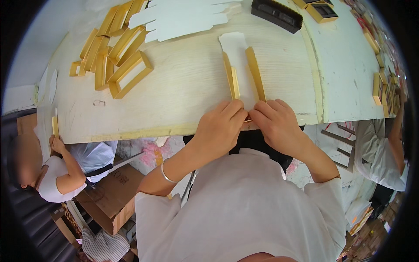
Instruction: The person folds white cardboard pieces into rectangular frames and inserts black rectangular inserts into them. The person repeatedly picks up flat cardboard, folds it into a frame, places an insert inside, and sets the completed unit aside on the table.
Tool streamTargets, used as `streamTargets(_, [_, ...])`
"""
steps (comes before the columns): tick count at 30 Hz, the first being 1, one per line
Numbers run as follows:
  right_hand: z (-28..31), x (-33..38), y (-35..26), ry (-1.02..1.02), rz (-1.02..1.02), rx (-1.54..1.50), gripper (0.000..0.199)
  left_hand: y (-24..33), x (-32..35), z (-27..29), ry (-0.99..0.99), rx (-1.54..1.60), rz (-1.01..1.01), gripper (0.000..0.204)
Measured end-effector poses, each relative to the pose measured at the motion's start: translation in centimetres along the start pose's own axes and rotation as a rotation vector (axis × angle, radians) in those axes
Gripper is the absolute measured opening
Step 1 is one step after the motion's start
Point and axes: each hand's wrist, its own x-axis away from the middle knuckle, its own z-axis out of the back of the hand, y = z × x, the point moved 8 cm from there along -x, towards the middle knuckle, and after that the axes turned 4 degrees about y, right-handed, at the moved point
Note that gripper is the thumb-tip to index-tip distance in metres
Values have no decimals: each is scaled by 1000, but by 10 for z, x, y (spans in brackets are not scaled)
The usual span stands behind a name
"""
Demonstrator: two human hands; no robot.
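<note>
A partly folded carton blank (255, 74) lies at the table's front edge, its gold side walls standing up and its white end flap stretched flat toward the far side. My left hand (222, 122) grips the near left corner of this carton, fingers bent and pressed together. At the near right corner my right hand (275, 122) pinches it the same way. Both thumbs meet close together at the near end, where a thin edge shows between them. My fingers hide most of that near end.
Several folded gold box frames (130, 75) are piled at the far left. Flat white blanks (183, 19) lie at the back, beside a black plastic tray (277, 16). A co-worker (61, 172) holds a gold piece on the left; another person (379, 153) is at the right edge.
</note>
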Motion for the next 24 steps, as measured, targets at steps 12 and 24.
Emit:
streamTargets(12, [28, -15, 28, 198, 15, -4, 21, 22, -38, 52, -31, -436, -258, 29])
streamTargets(24, [37, -2, 33, -67, 113, -34, 73, -4, -17, 15, -49, -175, -193, 40])
